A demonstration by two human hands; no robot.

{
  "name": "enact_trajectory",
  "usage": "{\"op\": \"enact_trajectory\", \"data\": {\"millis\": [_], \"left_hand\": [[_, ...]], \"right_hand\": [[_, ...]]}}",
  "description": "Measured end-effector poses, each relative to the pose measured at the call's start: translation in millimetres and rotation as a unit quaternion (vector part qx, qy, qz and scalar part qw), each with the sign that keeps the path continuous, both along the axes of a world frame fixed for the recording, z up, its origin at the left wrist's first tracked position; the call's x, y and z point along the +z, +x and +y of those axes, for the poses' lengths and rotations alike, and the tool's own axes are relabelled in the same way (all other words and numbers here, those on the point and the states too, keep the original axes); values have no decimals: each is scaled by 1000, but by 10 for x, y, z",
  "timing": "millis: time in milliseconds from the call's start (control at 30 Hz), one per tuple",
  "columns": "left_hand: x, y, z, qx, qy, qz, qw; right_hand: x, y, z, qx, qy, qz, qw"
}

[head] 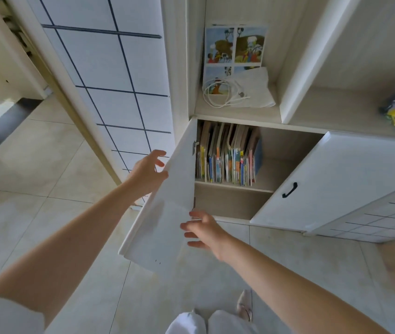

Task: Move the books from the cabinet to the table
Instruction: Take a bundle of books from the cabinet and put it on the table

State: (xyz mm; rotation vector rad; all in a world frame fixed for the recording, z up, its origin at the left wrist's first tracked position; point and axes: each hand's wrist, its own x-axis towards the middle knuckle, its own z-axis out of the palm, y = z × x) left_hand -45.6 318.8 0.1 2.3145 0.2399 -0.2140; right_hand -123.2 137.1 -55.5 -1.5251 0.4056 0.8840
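Multicoloured books [227,162], white cabinet [237,118]

Your single head camera looks forward and steeply down, close to the open cabinet [259,165] and the floor [35,213].

Both doors [157,213] stand open, so the way to the books [227,155] is clear. There is room right of the books. The shelf [230,206] below is bare.

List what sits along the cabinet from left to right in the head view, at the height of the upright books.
Left hand → open left door → row of upright books → empty right part of the shelf → open right door with its black handle.
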Motion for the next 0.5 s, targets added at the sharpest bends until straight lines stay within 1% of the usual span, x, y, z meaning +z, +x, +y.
{"op": "enact_trajectory", "data": {"millis": [67,133,200,333,500], "left_hand": [[92,90,-174,7,57,-55,997],[172,152,-384,2,62,-88,994],[193,207,-612,-11,46,-96,994],[65,319,-1044,-50,8,-69,996],[-293,522,-1587,-72,-23,3,997]], "right_hand": [[-8,136,-316,-51,-29,-5,998],[13,277,-625,-81,-55,-13,995],[23,436,-927,-100,-79,-18,992],[45,754,-1435,-119,-125,-35,984],[108,1307,-1877,-109,-149,-47,982]]}}
